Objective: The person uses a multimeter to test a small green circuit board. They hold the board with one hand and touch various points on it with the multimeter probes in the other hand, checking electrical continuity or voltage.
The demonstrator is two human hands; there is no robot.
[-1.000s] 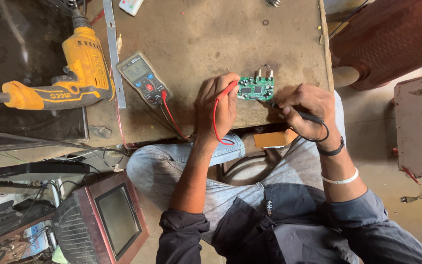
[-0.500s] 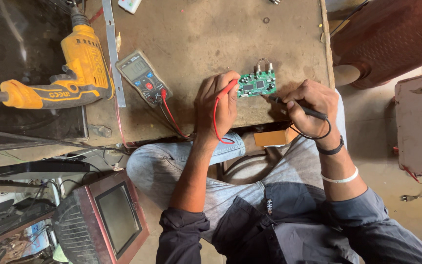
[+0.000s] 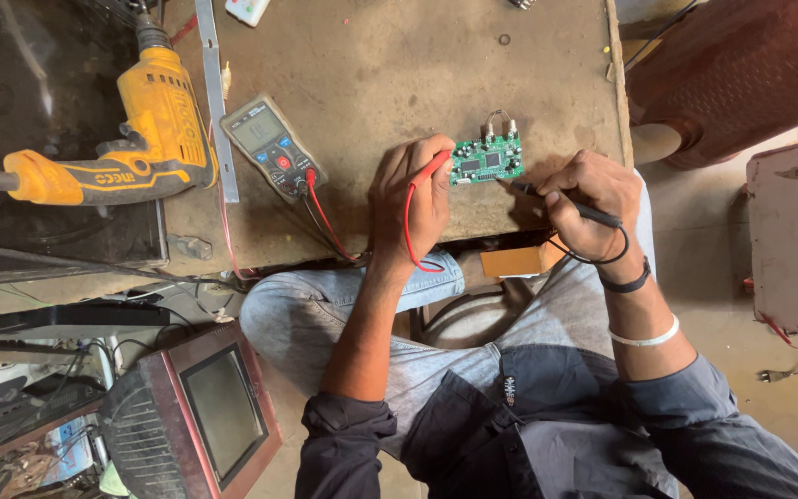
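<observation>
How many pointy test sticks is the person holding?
2: a red probe in the left hand, a black probe in the right hand, both at the green circuit board.

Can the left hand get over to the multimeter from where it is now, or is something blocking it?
Probably yes. The left hand holds the red probe at the green circuit board; the multimeter lies to its left on the workbench, with only the probe leads on the bare wood between.
</observation>
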